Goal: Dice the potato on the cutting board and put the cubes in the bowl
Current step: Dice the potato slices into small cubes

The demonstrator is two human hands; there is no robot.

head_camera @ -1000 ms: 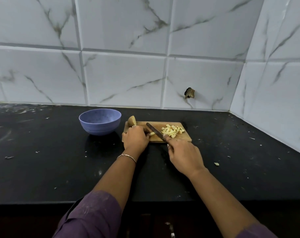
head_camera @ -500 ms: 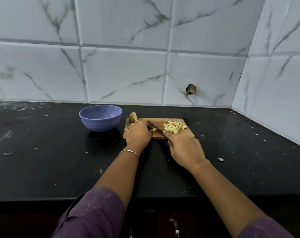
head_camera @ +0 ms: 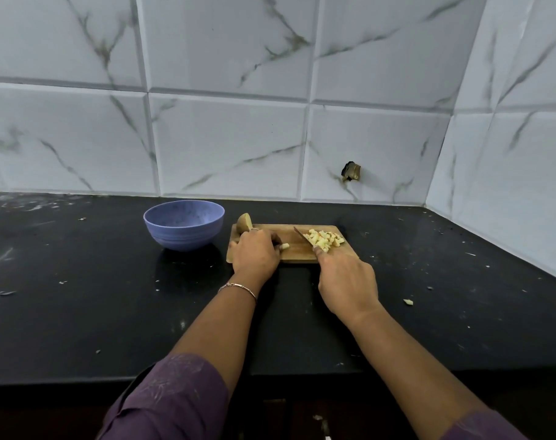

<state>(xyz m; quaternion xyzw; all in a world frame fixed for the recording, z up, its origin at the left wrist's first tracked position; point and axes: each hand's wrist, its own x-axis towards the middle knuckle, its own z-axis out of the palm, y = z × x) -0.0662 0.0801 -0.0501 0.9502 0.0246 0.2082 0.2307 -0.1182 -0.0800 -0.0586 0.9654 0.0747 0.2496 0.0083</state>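
Observation:
A small wooden cutting board (head_camera: 299,254) lies on the black counter. My left hand (head_camera: 256,252) rests on its left side and holds a pale strip of potato (head_camera: 284,246) whose end pokes out past the fingers. A brown potato half (head_camera: 244,222) sits at the board's far left corner. My right hand (head_camera: 346,281) grips a knife (head_camera: 302,235), whose blade lies against a heap of pale potato cubes (head_camera: 326,239) on the board's right side. The blue bowl (head_camera: 184,224) stands to the left of the board, and I see nothing inside it.
The black counter (head_camera: 79,296) carries scattered crumbs and one stray potato cube (head_camera: 408,302) to the right of my right wrist. Tiled walls close off the back and right. A dark stub (head_camera: 351,172) sticks out of the back wall.
The knife has moved right, away from the strip in my left hand, to the heap of cubes. My left hand has stayed on the board.

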